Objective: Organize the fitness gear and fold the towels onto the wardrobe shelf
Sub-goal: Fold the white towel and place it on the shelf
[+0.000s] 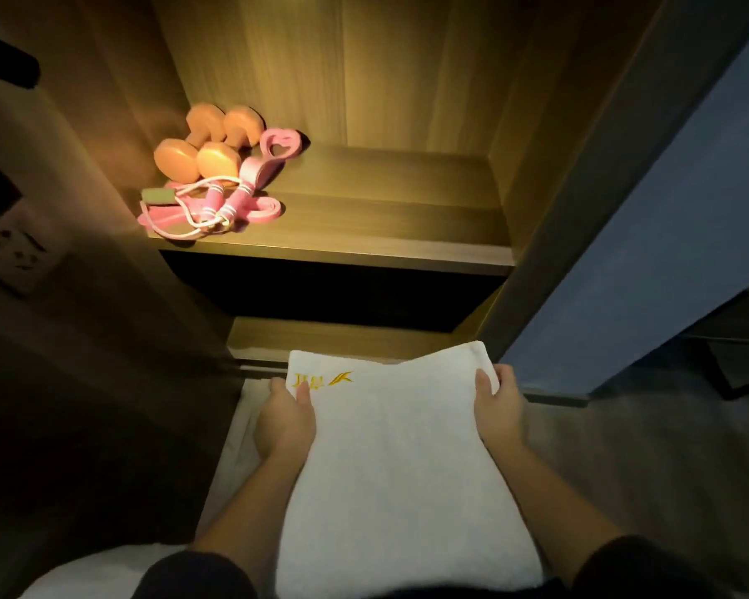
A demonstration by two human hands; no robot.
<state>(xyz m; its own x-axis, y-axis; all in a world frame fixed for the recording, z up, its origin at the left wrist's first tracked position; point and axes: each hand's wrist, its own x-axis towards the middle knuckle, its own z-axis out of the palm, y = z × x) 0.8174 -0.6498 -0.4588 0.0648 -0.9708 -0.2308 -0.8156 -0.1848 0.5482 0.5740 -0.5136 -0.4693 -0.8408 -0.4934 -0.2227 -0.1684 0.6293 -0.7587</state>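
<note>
The folded white towel [398,460] is held low in front of the wardrobe, below and short of the lit shelf [385,227]. Its long axis runs straight away from the person toward the wardrobe, and the far short edge with the yellow stitching [321,379] leads. The left hand [288,419] grips the left long edge near the far corner, thumb on top beside the stitching. The right hand [500,404] grips the right long edge opposite, thumb on top too. Both hands sit level, so neither is nearer the shelf. The shelf lies up and forward of the towel. Its left part holds the dumbbells [204,144] and the jump rope [208,201], so the bare right part, directly ahead, looks the likely landing place
</note>
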